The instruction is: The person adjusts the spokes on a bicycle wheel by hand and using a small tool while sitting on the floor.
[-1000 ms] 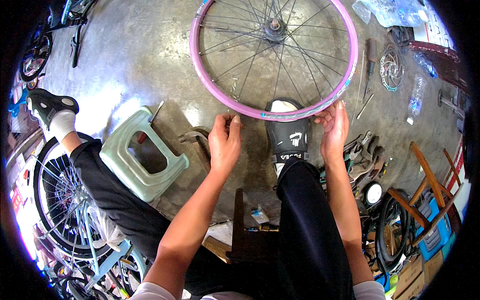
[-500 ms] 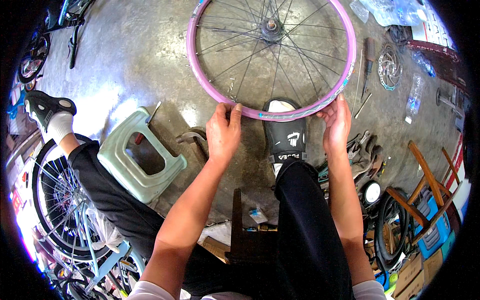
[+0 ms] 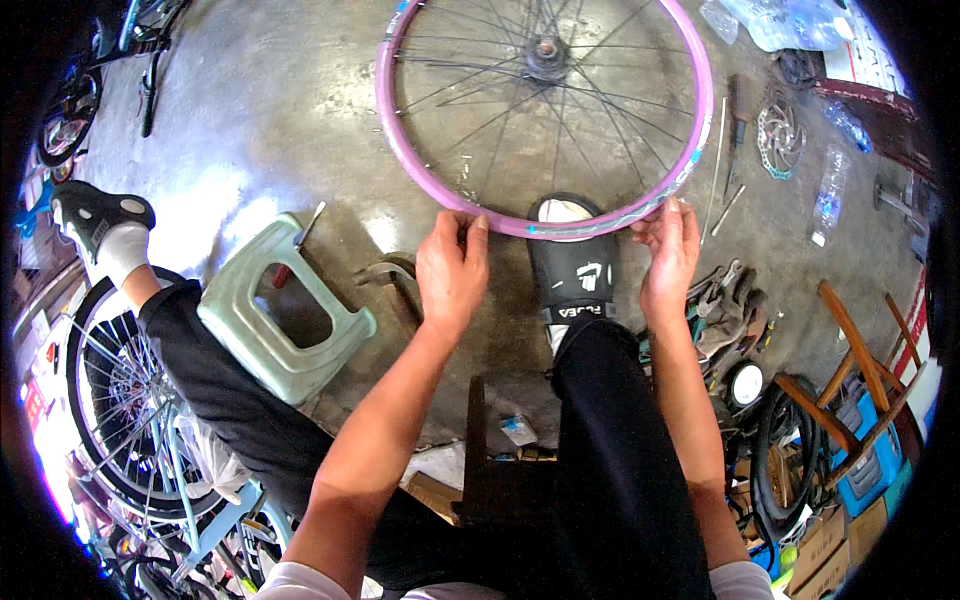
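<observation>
A bicycle wheel with a pink rim (image 3: 400, 150), black spokes and a bare hub (image 3: 545, 58) fills the upper middle. My left hand (image 3: 452, 268) has its fingers closed on the rim's lower left, thumb uppermost. My right hand (image 3: 668, 262) holds the rim at its lower right with curled fingers. Between them, my right foot in a black slide (image 3: 574, 270) and white sock is partly under the rim. My left foot (image 3: 105, 218) is stretched out at the left.
A green plastic stool (image 3: 236, 305) and a hammer-like tool (image 3: 398, 290) lie left of centre. A screwdriver (image 3: 738, 115), brake disc (image 3: 782, 140), plastic bottle (image 3: 830, 195), pile of wrenches (image 3: 730, 305) and wooden frame (image 3: 850, 390) are rightward. Bicycles (image 3: 125, 390) crowd the left edge.
Over the last second my left hand moved up and closed on the rim. The wheel shifted slightly; my right hand stayed at the rim with small finger movements.
</observation>
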The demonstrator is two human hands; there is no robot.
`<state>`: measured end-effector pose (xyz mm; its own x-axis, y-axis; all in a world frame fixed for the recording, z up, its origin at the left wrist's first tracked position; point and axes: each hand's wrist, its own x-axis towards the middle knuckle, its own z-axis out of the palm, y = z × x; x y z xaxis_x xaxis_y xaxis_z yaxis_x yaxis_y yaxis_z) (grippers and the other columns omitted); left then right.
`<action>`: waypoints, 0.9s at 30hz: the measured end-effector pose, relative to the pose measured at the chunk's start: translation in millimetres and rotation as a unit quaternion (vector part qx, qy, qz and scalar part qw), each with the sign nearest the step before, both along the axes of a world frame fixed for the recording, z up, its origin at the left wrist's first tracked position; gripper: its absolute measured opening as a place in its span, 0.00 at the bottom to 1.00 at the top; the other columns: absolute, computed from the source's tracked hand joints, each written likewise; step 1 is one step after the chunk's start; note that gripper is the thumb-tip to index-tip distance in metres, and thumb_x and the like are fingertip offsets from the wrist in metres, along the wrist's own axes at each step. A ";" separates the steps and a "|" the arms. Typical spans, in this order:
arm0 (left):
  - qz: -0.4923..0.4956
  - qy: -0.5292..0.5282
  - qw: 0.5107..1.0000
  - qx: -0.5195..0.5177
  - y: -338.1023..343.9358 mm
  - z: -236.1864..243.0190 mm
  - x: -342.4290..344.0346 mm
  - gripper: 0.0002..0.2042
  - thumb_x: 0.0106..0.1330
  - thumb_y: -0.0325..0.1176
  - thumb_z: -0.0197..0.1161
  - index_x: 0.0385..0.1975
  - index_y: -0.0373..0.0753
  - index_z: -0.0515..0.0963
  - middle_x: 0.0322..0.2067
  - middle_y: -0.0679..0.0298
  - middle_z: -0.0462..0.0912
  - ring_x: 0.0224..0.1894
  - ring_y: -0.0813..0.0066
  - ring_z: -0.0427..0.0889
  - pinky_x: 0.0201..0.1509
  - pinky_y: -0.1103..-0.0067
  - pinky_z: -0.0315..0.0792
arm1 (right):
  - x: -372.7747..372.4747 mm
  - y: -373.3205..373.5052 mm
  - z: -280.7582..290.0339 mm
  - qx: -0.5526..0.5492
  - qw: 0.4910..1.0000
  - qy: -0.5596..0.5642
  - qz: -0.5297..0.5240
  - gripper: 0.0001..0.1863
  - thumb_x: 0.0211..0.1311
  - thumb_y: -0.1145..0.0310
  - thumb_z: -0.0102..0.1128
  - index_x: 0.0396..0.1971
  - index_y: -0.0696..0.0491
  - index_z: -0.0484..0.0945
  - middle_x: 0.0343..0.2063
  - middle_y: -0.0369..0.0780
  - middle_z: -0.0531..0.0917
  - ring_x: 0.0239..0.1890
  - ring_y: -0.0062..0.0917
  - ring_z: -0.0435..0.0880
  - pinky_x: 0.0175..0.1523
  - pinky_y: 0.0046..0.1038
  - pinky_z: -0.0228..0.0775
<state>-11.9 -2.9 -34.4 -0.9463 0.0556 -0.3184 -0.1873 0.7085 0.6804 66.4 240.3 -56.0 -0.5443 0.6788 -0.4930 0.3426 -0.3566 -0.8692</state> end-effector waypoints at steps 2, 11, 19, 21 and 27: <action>0.024 -0.039 0.999 -0.007 -1.4 0.4 5.7 0.13 0.72 0.38 0.64 0.38 0.32 0.78 0.29 0.46 0.85 0.32 0.44 0.84 0.39 0.60 0.76 | 4.4 1.4 -3.4 0.002 1.000 -0.007 -0.011 0.14 0.78 0.56 0.56 0.41 0.53 0.77 0.30 0.34 0.82 0.33 0.20 0.81 0.39 0.25 0.72; 0.045 -0.038 0.998 0.002 -17.8 -23.0 25.6 0.10 0.70 0.32 0.63 0.44 0.33 0.81 0.39 0.46 0.83 0.42 0.44 0.83 0.47 0.60 0.76 | 6.8 -20.5 2.3 0.008 0.995 -0.053 0.087 0.16 0.77 0.56 0.58 0.31 0.52 0.77 0.22 0.33 0.78 0.26 0.17 0.76 0.34 0.22 0.66; 0.066 0.060 0.993 -0.077 -13.6 -39.9 8.6 0.09 0.65 0.31 0.68 0.43 0.37 0.81 0.38 0.57 0.81 0.37 0.54 0.83 0.41 0.65 0.77 | -5.7 -16.6 4.3 -0.007 0.996 -0.077 0.040 0.15 0.77 0.58 0.57 0.31 0.52 0.78 0.20 0.32 0.77 0.24 0.16 0.74 0.32 0.22 0.65; 0.053 0.046 0.992 -0.101 -13.0 -41.6 6.7 0.10 0.64 0.32 0.69 0.42 0.39 0.81 0.39 0.58 0.81 0.38 0.52 0.83 0.41 0.63 0.77 | -6.6 -16.4 4.6 -0.004 0.997 -0.075 0.036 0.15 0.77 0.57 0.57 0.32 0.52 0.79 0.20 0.32 0.77 0.24 0.16 0.75 0.33 0.22 0.64; 0.029 0.036 0.991 -0.123 -11.7 -44.6 7.8 0.10 0.63 0.34 0.69 0.42 0.39 0.81 0.40 0.57 0.81 0.40 0.47 0.83 0.42 0.58 0.76 | -3.4 -13.3 -1.0 0.008 0.997 -0.065 0.035 0.15 0.77 0.56 0.57 0.33 0.51 0.79 0.20 0.32 0.77 0.24 0.16 0.75 0.33 0.22 0.64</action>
